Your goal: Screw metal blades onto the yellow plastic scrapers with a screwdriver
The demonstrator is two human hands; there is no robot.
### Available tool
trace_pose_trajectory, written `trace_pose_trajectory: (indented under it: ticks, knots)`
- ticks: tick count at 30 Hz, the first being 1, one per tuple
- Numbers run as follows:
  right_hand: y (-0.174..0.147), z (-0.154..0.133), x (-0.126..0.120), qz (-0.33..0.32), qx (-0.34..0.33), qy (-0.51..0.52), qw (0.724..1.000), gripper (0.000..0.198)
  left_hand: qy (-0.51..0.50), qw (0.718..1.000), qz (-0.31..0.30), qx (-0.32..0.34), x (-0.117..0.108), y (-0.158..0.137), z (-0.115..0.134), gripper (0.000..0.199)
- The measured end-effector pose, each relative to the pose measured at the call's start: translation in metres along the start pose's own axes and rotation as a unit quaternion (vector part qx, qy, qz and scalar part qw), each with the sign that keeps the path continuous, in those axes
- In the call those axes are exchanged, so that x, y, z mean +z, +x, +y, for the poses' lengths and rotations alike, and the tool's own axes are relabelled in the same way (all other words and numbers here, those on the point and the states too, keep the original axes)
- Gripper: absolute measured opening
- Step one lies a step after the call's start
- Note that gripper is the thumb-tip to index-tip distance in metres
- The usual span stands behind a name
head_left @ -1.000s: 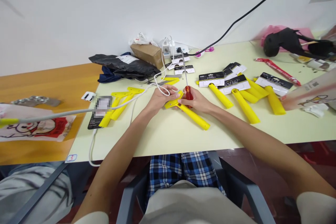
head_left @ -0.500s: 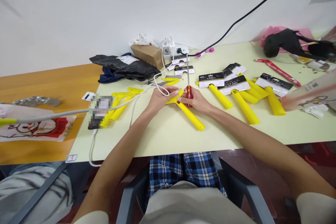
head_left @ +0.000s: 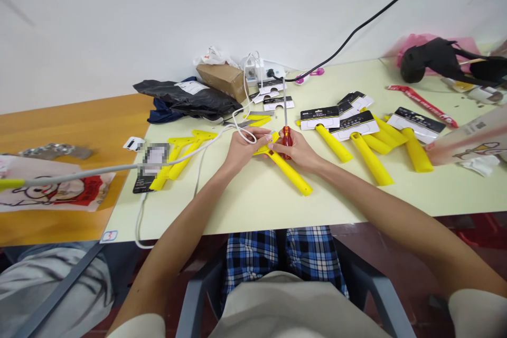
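Note:
My left hand [head_left: 242,149] is closed around the head end of a yellow scraper [head_left: 292,173], whose handle slants down to the right over the table. My right hand [head_left: 301,153] grips the red handle of a screwdriver [head_left: 287,137], its metal shaft pointing away from me toward the wall. The right fingertips also meet the scraper near its head, close to the left thumb. Part of the scraper head is hidden by my fingers. A white cable [head_left: 237,125] hangs loosely over the left hand.
More yellow scrapers [head_left: 184,161] lie left beside a black card [head_left: 143,184]. Yellow handles [head_left: 371,161] and black-and-white packaging cards [head_left: 354,125] are spread on the right. Behind are a black plastic parcel [head_left: 190,100], a cardboard box [head_left: 225,80] and a power strip [head_left: 277,71].
The scraper's handle end has swung slightly to the right. Both hands have shifted a little to the right with the scraper and screwdriver, still holding them.

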State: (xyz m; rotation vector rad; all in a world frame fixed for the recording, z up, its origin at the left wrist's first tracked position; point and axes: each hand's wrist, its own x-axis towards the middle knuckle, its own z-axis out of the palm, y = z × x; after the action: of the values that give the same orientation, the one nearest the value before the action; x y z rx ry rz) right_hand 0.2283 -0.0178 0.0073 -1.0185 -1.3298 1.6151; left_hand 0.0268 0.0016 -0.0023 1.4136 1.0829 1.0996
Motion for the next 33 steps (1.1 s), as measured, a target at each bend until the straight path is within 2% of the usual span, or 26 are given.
trace_pose_trajectory:
  ticks: [11,14,17,21,23,28,33]
  knots:
    - [-0.003,0.0,0.004,0.023,-0.008,0.028,0.999,0.058,-0.007,1.0,0.005,0.019,0.005,-0.004,0.005,0.051]
    - [-0.004,-0.004,0.005,0.036,-0.025,0.041,0.998,0.057,0.021,0.997,0.038,0.065,0.008,-0.007,0.008,0.05]
    - [-0.008,-0.013,0.005,0.076,-0.06,0.044,0.994,0.057,0.042,0.988,0.081,0.122,0.01,-0.011,0.015,0.049]
    - [-0.011,-0.024,0.002,0.109,-0.088,0.061,0.988,0.059,0.065,0.979,0.113,0.154,0.011,-0.016,0.021,0.058]
    - [-0.012,-0.026,0.001,0.117,-0.103,0.069,0.985,0.059,0.077,0.978,0.112,0.161,0.01,-0.019,0.023,0.065]
    - [-0.009,-0.022,-0.001,0.129,-0.111,0.082,0.982,0.06,0.095,0.975,0.057,0.194,0.013,-0.023,0.021,0.07]
    - [-0.004,-0.018,-0.004,0.136,-0.104,0.086,0.982,0.06,0.127,0.969,0.071,0.197,0.013,-0.019,0.015,0.063]
